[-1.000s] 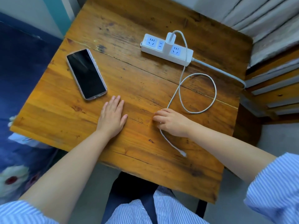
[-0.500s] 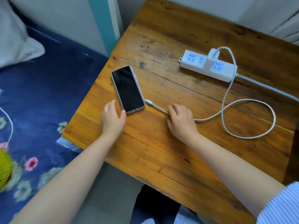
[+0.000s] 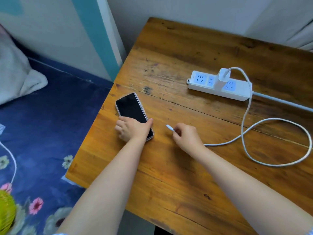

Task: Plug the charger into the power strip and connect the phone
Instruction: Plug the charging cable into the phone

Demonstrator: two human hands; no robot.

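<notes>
A black-screened phone (image 3: 130, 107) lies on the wooden table (image 3: 186, 175) near its left edge. My left hand (image 3: 131, 129) grips the phone's near end, thumb on its right side. My right hand (image 3: 186, 137) pinches the white cable just behind its connector tip (image 3: 169, 127), which points at the phone a short gap away. The white cable (image 3: 277, 164) loops across the table to a white charger (image 3: 223, 77), which stands plugged into the white power strip (image 3: 237, 91).
A bed with a dark blue flowered sheet (image 3: 42, 133) and a grey pillow (image 3: 15, 77) lies left of the table. A green object (image 3: 6, 216) sits at the bottom left. The power strip's grey cord (image 3: 284, 103) runs off to the right.
My left hand has closed around the phone's near end. My right hand has lifted the cable's connector off the table and holds it pointing at the phone. The view has shifted left.
</notes>
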